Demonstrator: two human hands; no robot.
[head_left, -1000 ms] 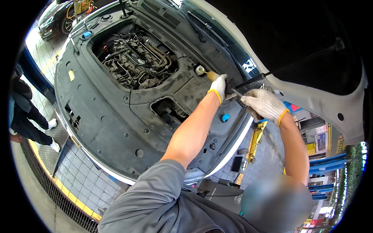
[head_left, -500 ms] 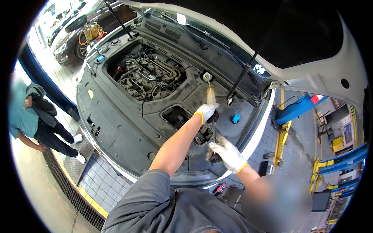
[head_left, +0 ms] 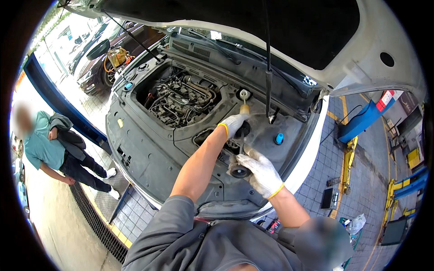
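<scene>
A suction syringe with a translucent, amber-tinted barrel (head_left: 244, 109) points away from me, its thin tip at the white reservoir opening (head_left: 244, 94) in the engine bay cover. My left hand (head_left: 233, 125), in a white glove with a yellow cuff, is wrapped round the barrel by its black end cap (head_left: 243, 131). From there a metal rod (head_left: 242, 143) runs back towards me to a round black knob (head_left: 239, 171). My gloved right hand (head_left: 261, 169) is closed at this knob end; some fingers are hidden behind it. A blue cap (head_left: 279, 138) stands on the cover to the right.
The exposed engine (head_left: 183, 99) lies to the left, under a raised hood (head_left: 384, 77) held by a strut (head_left: 268, 67). Another person (head_left: 47, 140) stands at the left. Blue lift posts (head_left: 361, 121) rise at both sides, and a dark car (head_left: 97, 74) is parked behind.
My view has shifted, so the car appears further right. Less of the barrel shows beyond my left hand. My right hand and the knob have come closer to the left hand.
</scene>
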